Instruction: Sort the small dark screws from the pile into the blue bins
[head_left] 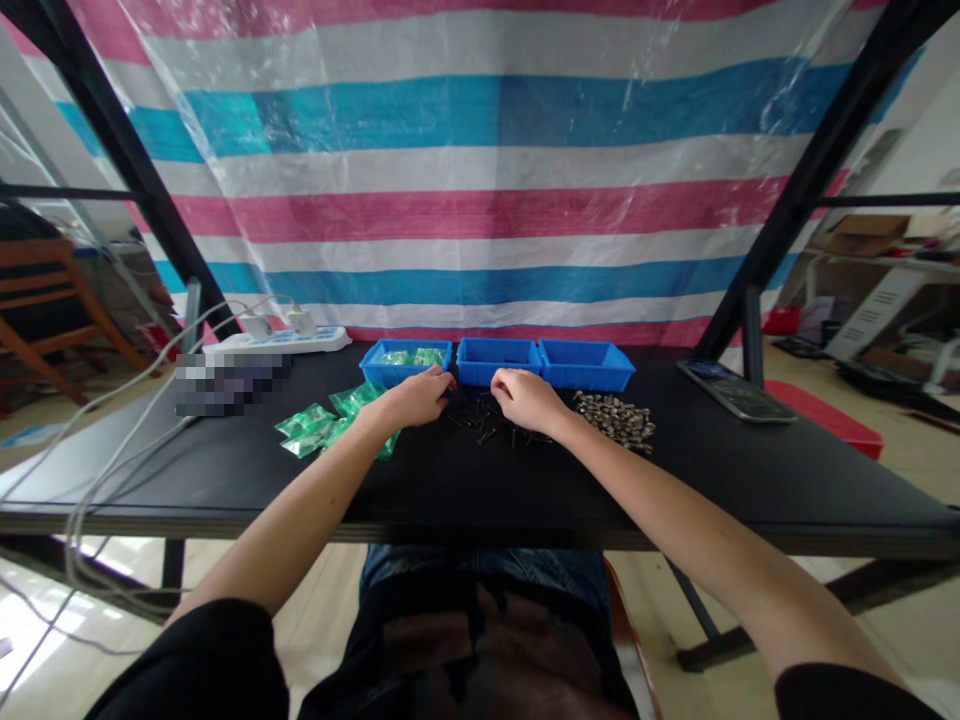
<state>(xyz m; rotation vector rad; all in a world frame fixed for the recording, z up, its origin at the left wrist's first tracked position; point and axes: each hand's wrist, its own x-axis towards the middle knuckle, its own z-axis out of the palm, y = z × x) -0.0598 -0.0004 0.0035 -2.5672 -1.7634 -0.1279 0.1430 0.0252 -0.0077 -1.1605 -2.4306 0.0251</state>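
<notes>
My left hand [421, 398] is in front of the left blue bin [386, 376], its fingers curled together; anything between them is too small to make out. Close beside it, green-and-clear plastic packets [311, 428] lie in a loose heap. My right hand [525, 400] hovers over or touches a scatter of dark screws [480, 425], fingertips pinched and pointing down, and what they hold is hidden. To the right of that hand is a pile of small shiny metal pieces [619, 420]. More green packets [412, 357] rest in the left bin.
A middle blue bin [487, 374] and a right blue bin [589, 376] complete the row at the back of the black table [465, 490]. A phone [739, 390] lies right; a power strip [300, 342] with trailing cables sits left. A striped sheet [465, 220] hangs behind.
</notes>
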